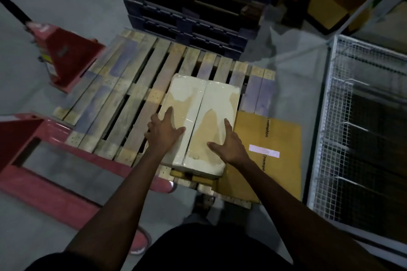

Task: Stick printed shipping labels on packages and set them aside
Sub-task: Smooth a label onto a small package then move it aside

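Grip wide and flat: left hand and right hand press spread fingers on the pale, plastic-wrapped rectangular package.
It lies at the near right corner of the slatted wooden pallet. No label shows clearly; probably best to smooth outward from the centre seam, palms level, so nothing wrinkles or slides.

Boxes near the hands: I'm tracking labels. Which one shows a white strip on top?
The brown carton beside the right hand; its top bears a white strip. The pale plastic-wrapped box under the left hand shows none.
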The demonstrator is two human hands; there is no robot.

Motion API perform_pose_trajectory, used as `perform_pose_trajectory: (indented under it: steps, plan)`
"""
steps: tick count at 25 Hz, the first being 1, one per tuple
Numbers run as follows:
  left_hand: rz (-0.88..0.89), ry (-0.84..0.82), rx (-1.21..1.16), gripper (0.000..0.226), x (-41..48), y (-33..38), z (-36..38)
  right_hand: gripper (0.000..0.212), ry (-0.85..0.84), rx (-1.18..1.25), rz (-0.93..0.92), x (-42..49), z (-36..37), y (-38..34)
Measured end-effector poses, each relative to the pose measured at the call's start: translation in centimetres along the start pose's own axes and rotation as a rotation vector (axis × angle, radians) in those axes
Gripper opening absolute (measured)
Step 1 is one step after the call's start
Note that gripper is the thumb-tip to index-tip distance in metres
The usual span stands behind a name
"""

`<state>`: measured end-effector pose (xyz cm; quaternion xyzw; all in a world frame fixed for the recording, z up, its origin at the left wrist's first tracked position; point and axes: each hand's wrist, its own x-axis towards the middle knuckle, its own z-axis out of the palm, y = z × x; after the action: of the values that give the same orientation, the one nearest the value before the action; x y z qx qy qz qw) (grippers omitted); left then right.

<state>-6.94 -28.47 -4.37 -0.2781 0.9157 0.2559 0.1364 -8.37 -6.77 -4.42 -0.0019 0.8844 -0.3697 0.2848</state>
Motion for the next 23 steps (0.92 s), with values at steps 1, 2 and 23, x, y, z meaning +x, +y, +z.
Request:
perform_pose_trajectory:
  steps: [1,2,23]
  plan:
    - [0.008,0.013,0.000,0.080,-0.3,0.2,-0.3,0.102,0.016,0.025,-0.003,-0.1,0.0,0.0]
    - [0.021,0.038,0.004,0.078,-0.7,0.3,-0.6,0.103,0.040,0.042,-0.022,-0.5,-0.2,0.0]
    - [0.850,-0.120,0.020,0.067,-35.6,23.9,13.6,0.078,0.979,0.242,0.347,-36.5,-15.9,24.8]
